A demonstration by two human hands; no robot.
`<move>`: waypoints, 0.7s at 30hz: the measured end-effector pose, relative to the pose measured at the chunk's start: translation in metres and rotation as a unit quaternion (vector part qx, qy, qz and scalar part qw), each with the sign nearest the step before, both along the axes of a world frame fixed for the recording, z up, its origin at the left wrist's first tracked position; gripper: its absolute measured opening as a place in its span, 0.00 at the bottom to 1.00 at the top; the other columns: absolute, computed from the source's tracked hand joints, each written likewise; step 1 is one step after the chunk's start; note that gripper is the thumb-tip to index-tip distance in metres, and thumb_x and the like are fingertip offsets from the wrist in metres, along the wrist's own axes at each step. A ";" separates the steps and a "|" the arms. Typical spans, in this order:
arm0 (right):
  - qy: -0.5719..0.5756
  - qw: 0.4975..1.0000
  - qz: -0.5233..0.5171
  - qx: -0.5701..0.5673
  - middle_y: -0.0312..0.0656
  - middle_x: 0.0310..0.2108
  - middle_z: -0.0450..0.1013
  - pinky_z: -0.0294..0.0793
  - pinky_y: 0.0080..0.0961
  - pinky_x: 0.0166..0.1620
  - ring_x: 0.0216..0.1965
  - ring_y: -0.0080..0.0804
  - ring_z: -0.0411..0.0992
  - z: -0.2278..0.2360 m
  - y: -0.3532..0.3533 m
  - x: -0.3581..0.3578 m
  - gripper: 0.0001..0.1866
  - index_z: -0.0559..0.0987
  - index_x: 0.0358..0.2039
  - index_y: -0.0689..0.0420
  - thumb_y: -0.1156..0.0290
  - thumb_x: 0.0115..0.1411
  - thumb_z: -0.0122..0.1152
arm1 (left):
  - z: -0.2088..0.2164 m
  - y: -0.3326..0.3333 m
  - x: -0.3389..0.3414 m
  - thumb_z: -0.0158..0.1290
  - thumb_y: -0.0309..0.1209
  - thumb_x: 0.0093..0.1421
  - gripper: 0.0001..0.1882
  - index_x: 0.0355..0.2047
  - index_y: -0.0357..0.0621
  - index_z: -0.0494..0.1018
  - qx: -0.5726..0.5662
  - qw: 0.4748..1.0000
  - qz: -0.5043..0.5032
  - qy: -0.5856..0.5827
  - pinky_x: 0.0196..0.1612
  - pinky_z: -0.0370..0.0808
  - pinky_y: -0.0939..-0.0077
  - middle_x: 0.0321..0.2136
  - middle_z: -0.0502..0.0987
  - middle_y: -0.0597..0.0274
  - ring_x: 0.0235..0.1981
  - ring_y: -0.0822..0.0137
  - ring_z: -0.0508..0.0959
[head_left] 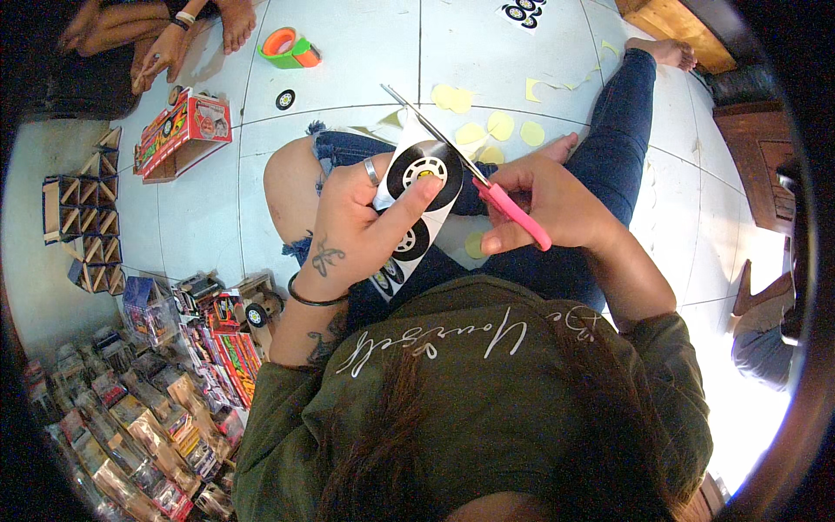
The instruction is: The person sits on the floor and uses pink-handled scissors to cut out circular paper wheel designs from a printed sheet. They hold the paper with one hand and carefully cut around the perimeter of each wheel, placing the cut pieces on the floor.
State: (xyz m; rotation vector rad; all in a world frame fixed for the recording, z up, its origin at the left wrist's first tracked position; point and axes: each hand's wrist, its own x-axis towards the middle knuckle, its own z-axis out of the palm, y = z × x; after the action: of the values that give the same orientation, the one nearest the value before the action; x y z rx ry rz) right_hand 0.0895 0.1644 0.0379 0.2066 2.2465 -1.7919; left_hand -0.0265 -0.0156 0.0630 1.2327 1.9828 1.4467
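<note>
My left hand (364,209) pinches a white sticker sheet (433,228) printed with black wheels, its thumb pressed on the large wheel print (401,177). A second wheel print (412,241) shows lower on the sheet. In my right hand (550,202) is a pair of scissors (513,213) with pink handles, fingers around the grips. The metal blades point up and left, spread apart, along the right edge of the large wheel print. The sheet hangs over my lap.
Yellow paper rounds and scraps (500,125) lie on the tiled floor ahead. Farther left are a tape roll (288,49), a loose wheel cutout (284,99) and a red toy truck body (186,135). Packaged toys (148,426) crowd the lower left. Another person's hand (163,56) is at upper left.
</note>
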 end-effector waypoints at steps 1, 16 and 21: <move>-0.005 1.000 -0.001 0.003 0.31 0.09 0.61 0.50 0.18 0.17 0.13 0.17 0.57 0.000 0.001 0.000 0.24 0.72 0.10 0.59 0.51 0.34 0.71 | 0.001 -0.001 -0.001 0.52 0.28 0.54 0.08 0.31 0.35 0.73 -0.005 1.000 -0.003 0.013 0.26 0.67 0.86 0.22 0.75 0.66 0.23 0.83 0.70; 0.039 0.997 -0.047 -0.048 0.34 0.19 0.66 0.60 0.15 0.25 0.22 0.20 0.63 -0.005 0.017 -0.004 0.24 0.72 0.21 0.61 0.53 0.36 0.70 | -0.003 0.002 -0.027 0.54 0.30 0.52 0.09 0.29 0.35 0.73 -0.099 0.986 -0.056 -0.122 0.26 0.67 0.85 0.21 0.76 0.64 0.23 0.80 0.71; 0.098 0.950 -0.189 -0.227 0.38 0.32 0.66 0.63 0.16 0.38 0.35 0.24 0.65 -0.019 -0.002 -0.022 0.26 0.67 0.42 0.63 0.72 0.40 0.64 | -0.004 0.017 -0.042 0.56 0.35 0.50 0.13 0.26 0.35 0.73 -0.184 0.970 -0.136 -0.076 0.23 0.65 0.85 0.17 0.72 0.67 0.19 0.81 0.68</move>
State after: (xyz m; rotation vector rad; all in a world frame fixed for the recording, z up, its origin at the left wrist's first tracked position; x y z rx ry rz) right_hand 0.0674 0.1626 0.0189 0.4022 1.9323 -2.5777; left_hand -0.0687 0.0010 0.0591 1.1348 1.7925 0.9578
